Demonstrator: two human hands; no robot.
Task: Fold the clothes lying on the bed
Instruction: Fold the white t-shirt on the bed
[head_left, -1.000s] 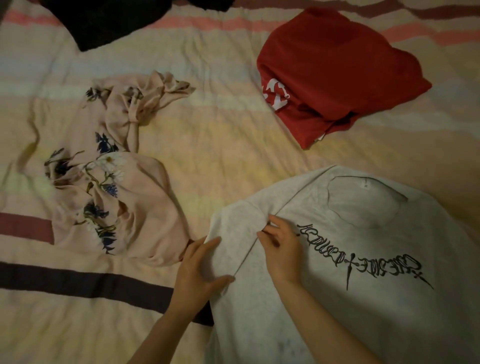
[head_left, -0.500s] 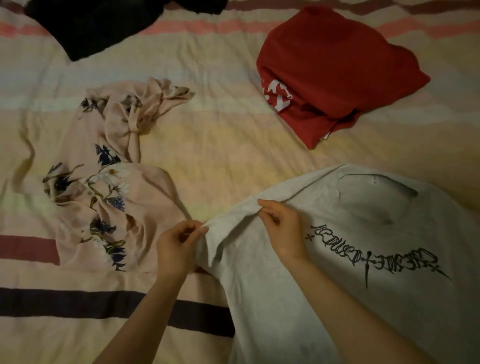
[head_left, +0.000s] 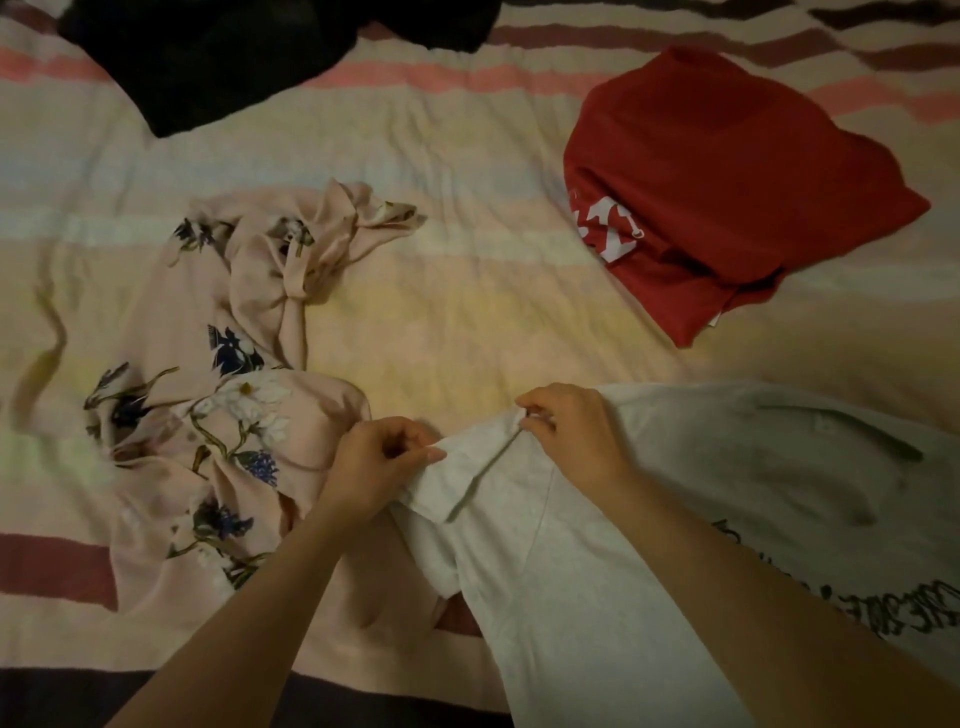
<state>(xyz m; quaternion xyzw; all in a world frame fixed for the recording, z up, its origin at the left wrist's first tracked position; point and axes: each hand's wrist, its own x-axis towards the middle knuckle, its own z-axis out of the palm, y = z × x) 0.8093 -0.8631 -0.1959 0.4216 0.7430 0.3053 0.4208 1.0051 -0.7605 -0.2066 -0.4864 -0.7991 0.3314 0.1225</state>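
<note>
A second ago my left hand lay flat on the grey T-shirt and only my right hand was picking at the sleeve seam; now both have a grip on the cloth. My left thumb and fingers pinch the hem end of the short sleeve, and my right hand pinches the same sleeve up at the shoulder seam, fingers curled round a small ridge of fabric. Between the two grips the sleeve has come up off the bed and its edge is turning over towards the shirt's body, where before it lay spread out to the left

I take this as the start of the sleeve fold: the sleeve is lifted and held at both ends, ready to be laid inward across the back. The shirt itself lies at the near right, printed lettering up, neckline towards the far side, running out of view on the right

The red T-shirt at the far right looks folded already. The pink floral garment at the left, touching my left wrist, is still crumpled, and so is the black garment at the far left, so most of the job remains
</note>
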